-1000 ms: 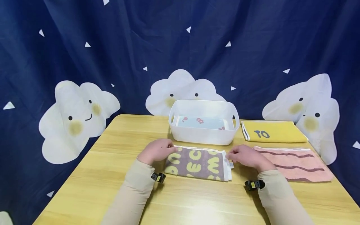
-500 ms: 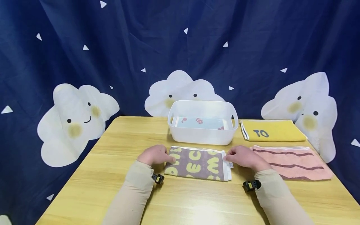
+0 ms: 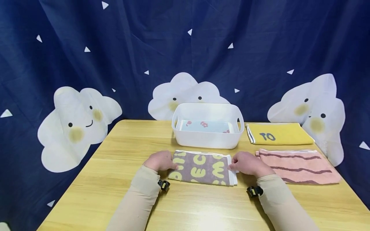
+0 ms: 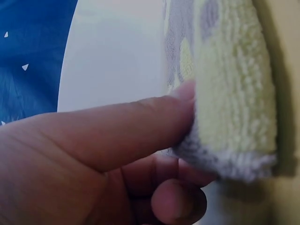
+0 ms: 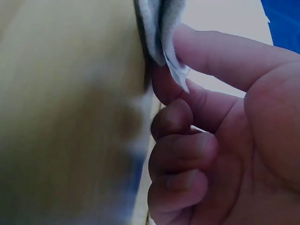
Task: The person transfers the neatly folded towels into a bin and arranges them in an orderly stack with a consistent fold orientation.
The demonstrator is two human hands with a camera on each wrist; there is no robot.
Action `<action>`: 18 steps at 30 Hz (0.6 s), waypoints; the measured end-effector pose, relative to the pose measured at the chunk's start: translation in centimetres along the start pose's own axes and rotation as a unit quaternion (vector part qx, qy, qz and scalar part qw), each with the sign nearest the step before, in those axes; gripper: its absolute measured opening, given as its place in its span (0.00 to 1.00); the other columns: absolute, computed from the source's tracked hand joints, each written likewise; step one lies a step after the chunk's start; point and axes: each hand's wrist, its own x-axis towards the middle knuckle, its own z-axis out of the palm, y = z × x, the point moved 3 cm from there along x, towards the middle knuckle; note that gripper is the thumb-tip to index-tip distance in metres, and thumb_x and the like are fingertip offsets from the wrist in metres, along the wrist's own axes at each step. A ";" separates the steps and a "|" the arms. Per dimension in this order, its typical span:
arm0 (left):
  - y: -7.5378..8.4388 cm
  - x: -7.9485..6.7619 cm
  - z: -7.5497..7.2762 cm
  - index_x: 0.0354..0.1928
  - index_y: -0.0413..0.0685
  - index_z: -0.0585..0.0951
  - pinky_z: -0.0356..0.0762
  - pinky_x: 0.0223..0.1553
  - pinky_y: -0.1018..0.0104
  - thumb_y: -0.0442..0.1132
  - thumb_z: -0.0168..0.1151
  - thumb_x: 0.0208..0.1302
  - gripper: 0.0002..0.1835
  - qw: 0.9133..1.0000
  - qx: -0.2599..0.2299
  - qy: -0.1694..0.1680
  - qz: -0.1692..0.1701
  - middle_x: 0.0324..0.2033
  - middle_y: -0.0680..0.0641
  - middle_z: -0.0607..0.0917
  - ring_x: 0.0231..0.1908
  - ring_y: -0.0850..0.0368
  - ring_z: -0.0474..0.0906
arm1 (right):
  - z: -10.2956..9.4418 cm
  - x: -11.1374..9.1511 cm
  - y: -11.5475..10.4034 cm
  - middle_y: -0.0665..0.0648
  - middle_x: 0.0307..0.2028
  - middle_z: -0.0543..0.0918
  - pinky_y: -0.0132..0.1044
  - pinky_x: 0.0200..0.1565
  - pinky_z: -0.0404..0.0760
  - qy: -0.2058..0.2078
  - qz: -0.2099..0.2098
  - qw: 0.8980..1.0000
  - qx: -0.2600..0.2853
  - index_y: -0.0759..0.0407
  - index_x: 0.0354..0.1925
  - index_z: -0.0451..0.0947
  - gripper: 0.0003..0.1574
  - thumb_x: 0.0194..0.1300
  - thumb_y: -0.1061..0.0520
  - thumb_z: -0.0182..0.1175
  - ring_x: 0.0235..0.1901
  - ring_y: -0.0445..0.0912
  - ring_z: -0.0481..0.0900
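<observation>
In the head view, a folded purple-and-yellow towel [image 3: 199, 168] lies on the table [image 3: 101, 179] in front of a white basket [image 3: 206, 140]. The left wrist view shows the left hand [image 4: 96, 157] pinching one end between thumb and fingers; in the right wrist view the right hand [image 5: 234, 143] pinches the other, its remaining fingers curled.

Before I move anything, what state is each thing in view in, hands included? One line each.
Purple-and-yellow towel: folded, held at both ends.
Left hand: pinches that towel's left end.
Right hand: pinches its right end.
White basket: upright, open-topped.
Light-blue flowered item: flat in the basket; can't tell whether folded.
Yellow towel: folded, lying flat.
Pink striped towel: folded, lying flat.
Blue curtain: hanging, slightly rippled.
</observation>
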 end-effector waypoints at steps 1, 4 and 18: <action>0.0 0.0 0.0 0.19 0.51 0.74 0.66 0.24 0.63 0.53 0.72 0.60 0.22 1.000 0.001 0.001 -0.001 0.16 0.53 0.74 0.18 0.58 0.69 | 0.0 0.0 0.0 0.46 0.15 0.66 0.38 0.25 0.64 0.000 -0.006 1.000 -0.002 0.50 0.17 0.72 0.22 0.63 0.50 0.70 0.18 0.43 0.66; 0.0 0.0 0.0 0.19 0.51 0.75 0.67 0.24 0.63 0.52 0.72 0.60 0.21 1.000 -0.010 -0.002 0.000 0.16 0.53 0.76 0.18 0.58 0.69 | 0.0 0.0 -0.1 0.45 0.15 0.65 0.37 0.25 0.63 -0.006 -0.024 1.000 0.007 0.50 0.17 0.71 0.22 0.64 0.51 0.68 0.18 0.42 0.65; -0.2 0.0 0.1 0.22 0.49 0.81 0.71 0.26 0.62 0.47 0.69 0.64 0.15 0.998 -0.031 -0.025 0.046 0.19 0.51 0.82 0.19 0.58 0.74 | -0.3 0.0 0.2 0.44 0.14 0.62 0.35 0.22 0.60 -0.005 -0.046 0.998 0.051 0.49 0.16 0.65 0.21 0.59 0.52 0.64 0.16 0.41 0.61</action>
